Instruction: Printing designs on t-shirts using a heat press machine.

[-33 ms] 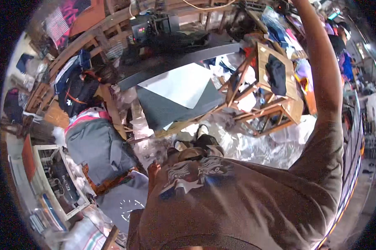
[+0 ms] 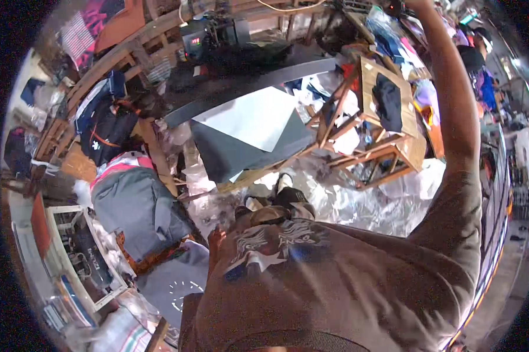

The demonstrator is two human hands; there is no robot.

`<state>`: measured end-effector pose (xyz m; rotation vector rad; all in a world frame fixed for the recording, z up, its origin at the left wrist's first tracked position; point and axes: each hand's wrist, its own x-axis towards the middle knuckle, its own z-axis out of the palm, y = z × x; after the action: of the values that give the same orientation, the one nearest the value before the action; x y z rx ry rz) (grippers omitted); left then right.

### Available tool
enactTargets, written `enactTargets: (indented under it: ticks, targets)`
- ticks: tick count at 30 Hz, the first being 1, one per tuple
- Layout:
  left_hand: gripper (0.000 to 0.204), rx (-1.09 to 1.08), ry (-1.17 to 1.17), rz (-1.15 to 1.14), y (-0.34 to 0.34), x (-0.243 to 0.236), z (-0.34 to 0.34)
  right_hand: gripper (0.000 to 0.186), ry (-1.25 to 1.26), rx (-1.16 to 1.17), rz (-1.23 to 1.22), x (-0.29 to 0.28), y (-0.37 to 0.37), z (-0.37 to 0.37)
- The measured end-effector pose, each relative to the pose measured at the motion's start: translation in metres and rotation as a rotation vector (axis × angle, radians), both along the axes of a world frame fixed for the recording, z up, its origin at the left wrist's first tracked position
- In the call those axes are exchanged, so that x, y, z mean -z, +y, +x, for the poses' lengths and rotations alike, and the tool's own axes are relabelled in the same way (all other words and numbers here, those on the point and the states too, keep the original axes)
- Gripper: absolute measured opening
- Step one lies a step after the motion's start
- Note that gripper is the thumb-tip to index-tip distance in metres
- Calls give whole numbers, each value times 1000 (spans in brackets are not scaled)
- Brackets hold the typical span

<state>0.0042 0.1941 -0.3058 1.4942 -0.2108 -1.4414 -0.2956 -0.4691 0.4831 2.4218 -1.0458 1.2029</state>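
My right arm stretches up along the right side, and my right hand (image 2: 418,3) is cut off by the top edge. Beside it is a dark rounded object (image 2: 396,7) with a small red light; whether I touch it cannot be made out. Low by my waist hangs my left hand (image 2: 216,237), mostly hidden by my body and holding nothing visible. Ahead of me is a dark work surface (image 2: 217,155) with a white sheet (image 2: 255,120) on it, turned cornerwise. A long dark bar (image 2: 247,88) crosses behind the sheet.
A wooden stool (image 2: 411,117) carries dark folded cloth (image 2: 387,104). Grey fabric (image 2: 132,202) is heaped at left, near a white-framed rack (image 2: 94,258). Crumpled clear plastic (image 2: 358,208) covers floor near my feet. Another person (image 2: 472,56) is at far right.
The view has shifted very slightly. My right hand shows a little more at the top edge, with the dark object beside it clearer. My left hand has stayed put.
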Motion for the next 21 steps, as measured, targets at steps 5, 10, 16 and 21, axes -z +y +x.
enactTargets:
  ticks: [5, 10, 16, 21]
  targets:
    - [29, 654, -791, -65, 11, -6, -5, 59, 199, 42, 23, 232, -120, -253]
    - [27, -406, 501, 38, 12, 11, -25, 42, 12, 226, 606, 432, 6, -272]
    - [27, 188, -649, 384, -20, -52, -22, 24, -619, 146, 949, 290, 75, -173]
    - [26, -432, 719, 98, -15, -55, -18, 33, -270, 52, 666, 321, 83, -42]
